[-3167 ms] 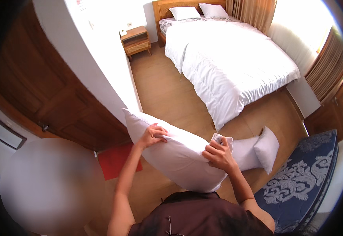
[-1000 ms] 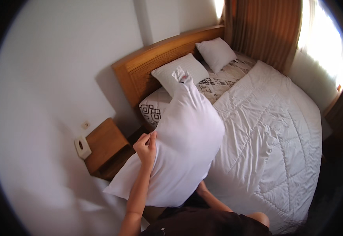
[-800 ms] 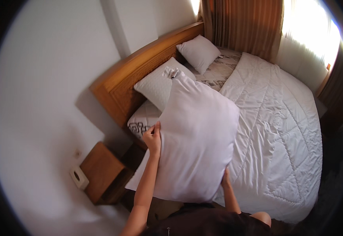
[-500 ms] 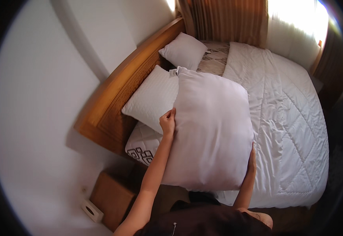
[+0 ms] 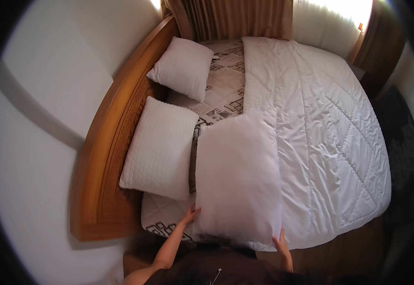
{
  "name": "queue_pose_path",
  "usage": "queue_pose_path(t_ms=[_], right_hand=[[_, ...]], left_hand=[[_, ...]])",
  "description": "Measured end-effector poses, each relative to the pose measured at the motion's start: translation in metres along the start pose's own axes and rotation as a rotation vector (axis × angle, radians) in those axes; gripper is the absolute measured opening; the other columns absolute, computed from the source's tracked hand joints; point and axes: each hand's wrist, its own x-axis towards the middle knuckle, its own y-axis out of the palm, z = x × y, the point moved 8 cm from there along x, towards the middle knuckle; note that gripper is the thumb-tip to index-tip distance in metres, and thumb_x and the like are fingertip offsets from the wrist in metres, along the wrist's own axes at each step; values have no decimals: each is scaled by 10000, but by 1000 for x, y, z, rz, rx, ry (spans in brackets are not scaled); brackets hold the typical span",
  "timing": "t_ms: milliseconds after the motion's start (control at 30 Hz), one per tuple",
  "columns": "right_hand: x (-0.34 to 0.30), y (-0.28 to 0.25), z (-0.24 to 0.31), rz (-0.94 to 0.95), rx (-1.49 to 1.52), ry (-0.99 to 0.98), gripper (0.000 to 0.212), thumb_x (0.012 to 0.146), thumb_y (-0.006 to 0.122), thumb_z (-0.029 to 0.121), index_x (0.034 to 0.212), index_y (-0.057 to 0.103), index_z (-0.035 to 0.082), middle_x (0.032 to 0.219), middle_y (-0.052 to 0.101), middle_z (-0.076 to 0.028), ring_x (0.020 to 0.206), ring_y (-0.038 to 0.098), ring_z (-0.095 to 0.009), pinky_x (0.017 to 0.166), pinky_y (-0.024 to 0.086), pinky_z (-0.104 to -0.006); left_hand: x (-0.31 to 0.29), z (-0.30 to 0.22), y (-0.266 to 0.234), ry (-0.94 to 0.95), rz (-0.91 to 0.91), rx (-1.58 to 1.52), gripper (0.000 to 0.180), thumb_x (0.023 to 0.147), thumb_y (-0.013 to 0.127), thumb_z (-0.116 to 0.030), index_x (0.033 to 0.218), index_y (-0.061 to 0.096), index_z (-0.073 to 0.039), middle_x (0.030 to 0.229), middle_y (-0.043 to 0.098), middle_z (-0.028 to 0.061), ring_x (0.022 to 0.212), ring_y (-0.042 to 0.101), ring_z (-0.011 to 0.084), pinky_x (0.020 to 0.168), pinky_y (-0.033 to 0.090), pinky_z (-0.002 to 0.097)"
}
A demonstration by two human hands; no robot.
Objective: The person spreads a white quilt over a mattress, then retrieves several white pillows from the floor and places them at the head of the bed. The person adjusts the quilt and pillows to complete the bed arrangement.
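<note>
A plump pale pillow (image 5: 237, 178) lies low over the near side of the bed, its right part across the folded edge of the white comforter (image 5: 332, 152). My left hand (image 5: 189, 216) holds its near left corner, with some fingertips showing at the edge. At the near right corner, my right hand (image 5: 281, 243) grips the side, thumb toward the top. Parts of both hands' fingers are hidden by the pillow. Left of it, a white quilted pillow (image 5: 162, 147) rests by the wooden headboard (image 5: 97, 190). Farther back sits another pale pillow (image 5: 183, 69).
Dark-patterned bedding (image 5: 223, 97) shows between the pillows and the comforter. Brown curtains (image 5: 240, 19) hang beyond the bed, beside a bright window (image 5: 330, 28). A white wall (image 5: 31, 175) stands left of the headboard. Wooden flooring (image 5: 339, 256) lies at the bed's right near edge.
The held pillow has come down and lies flatter over the bed. My hands have shifted toward its near corners, and more of the quilted pillow and bedding shows as the view moved.
</note>
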Motion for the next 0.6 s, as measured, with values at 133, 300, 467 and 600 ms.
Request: queue_pose_path(t_ms=[133,300,467,600], right_hand=[[-33,44,7,-223,245,151,1028,654,691,230,1320,-84,121,1323,135,-153,1151,308,-292,952,267,-394],[14,37,-10,-607,93,-76,1064,638,705,174,1317,-113,131,1334,122,-169,1172,278,-301,959,265,-406],[82,44,63,-738,404,-205,912,750,606,234,1321,-100,144,1349,130,-133,1207,233,-285,971,249,-406],[174,94,104,-601,727,-287,774,806,520,339,1328,-31,185,1356,140,-72,1217,221,-253,968,256,-413]], left_hand=[[32,-32,9,128,236,75,791,742,577,-442,1299,186,-39,1263,344,148,1141,355,252,941,287,344],[1,-150,77,377,320,28,592,738,624,-301,1175,383,19,1162,448,141,1074,427,221,906,336,320],[-49,-339,105,811,414,114,413,703,645,-173,1039,493,12,991,555,146,931,528,218,815,405,326],[-53,-475,106,1280,446,274,435,665,656,-210,1012,504,3,902,573,145,851,550,248,768,417,344]])
